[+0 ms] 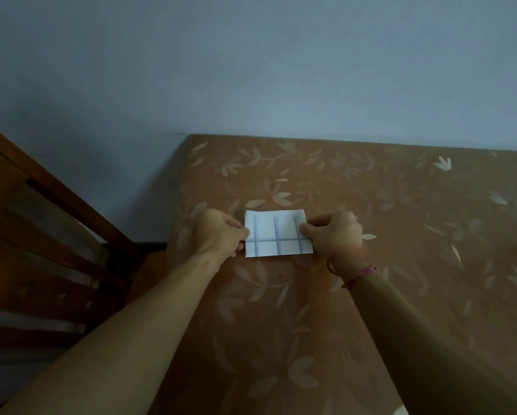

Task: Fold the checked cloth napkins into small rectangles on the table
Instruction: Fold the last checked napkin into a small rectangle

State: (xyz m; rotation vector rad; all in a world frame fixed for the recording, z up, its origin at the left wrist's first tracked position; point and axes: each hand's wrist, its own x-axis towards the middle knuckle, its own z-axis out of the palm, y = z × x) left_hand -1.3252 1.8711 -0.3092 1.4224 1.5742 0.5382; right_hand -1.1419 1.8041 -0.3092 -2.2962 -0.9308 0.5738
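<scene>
Two hands hold a small folded napkin by its two ends.

The checked napkin (pixel 276 235) lies flat on the table (pixel 401 265), toward the far side, on a brown cover with pale leaves. It is white with blue lines and has the shape of a small rectangle. The left hand (pixel 221 232) pinches its left edge with curled fingers. The right hand (pixel 333 235) pinches its right edge, thumb on top. A pink string (pixel 359 275) goes round that wrist. I think this napkin is at its last step, and the hands look to be lining up the edges. Next it may need a flat press to keep the folds down, then a gentle letting go so it does not spring open. No other napkin shows. A wooden chair (pixel 41 235) stands at the left.
</scene>
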